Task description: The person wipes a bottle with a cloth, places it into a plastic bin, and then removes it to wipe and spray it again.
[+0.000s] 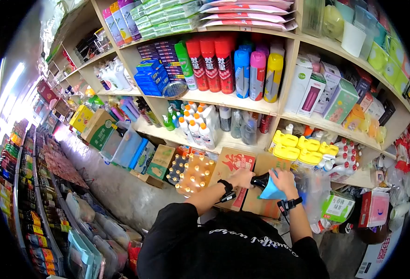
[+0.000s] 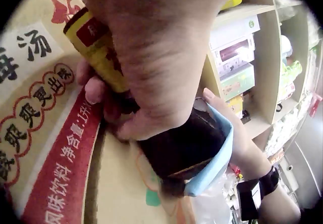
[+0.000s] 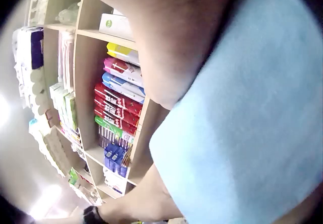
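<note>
My left hand [image 1: 240,178] grips a dark bottle [image 1: 259,181] above the cardboard boxes. In the left wrist view the fingers wrap the bottle beside a yellow label [image 2: 98,50], and its broad black body [image 2: 184,145] shows below the hand. A light blue cloth [image 1: 272,189] lies against the bottle's other end, held by my right hand [image 1: 285,181]. That cloth [image 3: 242,128] fills much of the right wrist view and hides the bottle there.
Beneath the hands stand cardboard boxes [image 1: 235,162], with a pack of orange-brown bottles [image 1: 196,172] to their left. Wooden shelves ahead carry red spray cans [image 1: 208,64], yellow jugs [image 1: 309,144] and white bottles [image 1: 195,132]. Clear plastic wrap [image 1: 312,190] lies at the right.
</note>
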A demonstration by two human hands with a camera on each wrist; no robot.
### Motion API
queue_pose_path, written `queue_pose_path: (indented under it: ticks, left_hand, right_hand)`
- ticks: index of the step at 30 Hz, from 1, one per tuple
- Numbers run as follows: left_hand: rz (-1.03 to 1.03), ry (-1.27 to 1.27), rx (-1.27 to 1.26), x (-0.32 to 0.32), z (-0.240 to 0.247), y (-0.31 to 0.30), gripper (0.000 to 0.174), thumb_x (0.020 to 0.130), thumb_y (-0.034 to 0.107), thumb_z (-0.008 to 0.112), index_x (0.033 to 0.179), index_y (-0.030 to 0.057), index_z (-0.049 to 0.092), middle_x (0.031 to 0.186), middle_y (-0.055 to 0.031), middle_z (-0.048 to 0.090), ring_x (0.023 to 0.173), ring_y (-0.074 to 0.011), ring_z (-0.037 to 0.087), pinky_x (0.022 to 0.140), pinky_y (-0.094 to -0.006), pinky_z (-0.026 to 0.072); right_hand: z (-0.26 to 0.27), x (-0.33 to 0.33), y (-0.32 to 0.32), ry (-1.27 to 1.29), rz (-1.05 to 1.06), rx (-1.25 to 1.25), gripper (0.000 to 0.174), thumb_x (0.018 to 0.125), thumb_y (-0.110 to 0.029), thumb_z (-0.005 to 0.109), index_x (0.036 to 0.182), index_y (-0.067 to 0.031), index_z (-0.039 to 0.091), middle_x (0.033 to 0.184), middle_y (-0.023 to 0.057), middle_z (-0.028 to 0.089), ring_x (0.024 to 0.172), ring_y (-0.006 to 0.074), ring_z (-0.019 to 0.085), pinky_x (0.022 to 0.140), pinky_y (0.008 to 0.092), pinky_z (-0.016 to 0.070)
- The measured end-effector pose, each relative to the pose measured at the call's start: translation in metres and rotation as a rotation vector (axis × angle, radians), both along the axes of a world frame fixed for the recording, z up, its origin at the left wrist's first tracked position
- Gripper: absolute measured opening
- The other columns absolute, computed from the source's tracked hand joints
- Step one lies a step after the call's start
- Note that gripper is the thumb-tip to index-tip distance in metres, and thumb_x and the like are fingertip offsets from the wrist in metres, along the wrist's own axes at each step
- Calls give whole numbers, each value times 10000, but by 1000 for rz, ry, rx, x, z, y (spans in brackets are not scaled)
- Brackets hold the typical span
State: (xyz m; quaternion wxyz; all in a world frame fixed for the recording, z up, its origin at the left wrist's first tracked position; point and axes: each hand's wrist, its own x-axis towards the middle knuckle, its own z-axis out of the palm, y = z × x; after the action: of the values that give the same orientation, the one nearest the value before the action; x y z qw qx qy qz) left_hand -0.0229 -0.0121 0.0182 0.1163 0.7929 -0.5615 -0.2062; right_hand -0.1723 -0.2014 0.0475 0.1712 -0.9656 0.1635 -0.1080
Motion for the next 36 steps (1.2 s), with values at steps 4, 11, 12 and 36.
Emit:
queue_pose_path:
  ticks: [4,11,12,36]
  left_hand:
    - [143,232,-378,12,4,33,536,755,548,786,966,61,720,891,-144,730,831,-309,712,763,-431,568]
    - [683,599,-260,11,-26,79,637,1015,580,457,953,2,717,805,-126,704,781,-223,680,764,-364,521]
    - [682,611,-264,10,-44,82,679,1017,603,408,939,5,720,794,-138,701,786,-236,680,774,-376,516]
    - [441,1007,-278,26,-44,94,412,1082,383,434,1113,37,655,848,2,646,705,-90,564,682,-271,488]
  right_hand:
    - [-2,-4,1,-128,-65,-2,425,956,-433,571,947,-26,692,879,217,710,833,420,673,808,527,512]
    - [-28,-3,-5,-103,-270,-55,410,960,-411,560,968,-30,713,869,261,701,834,445,671,792,547,519]
    - [-23,-1,-5,-43,-280,-11,410,959,-412,560,968,-33,717,874,264,701,840,448,672,792,547,522]
    - [-23,-4,-1,-125,-219,-98,217,916,-206,589,1017,-23,647,1040,208,676,1010,401,617,908,519,462]
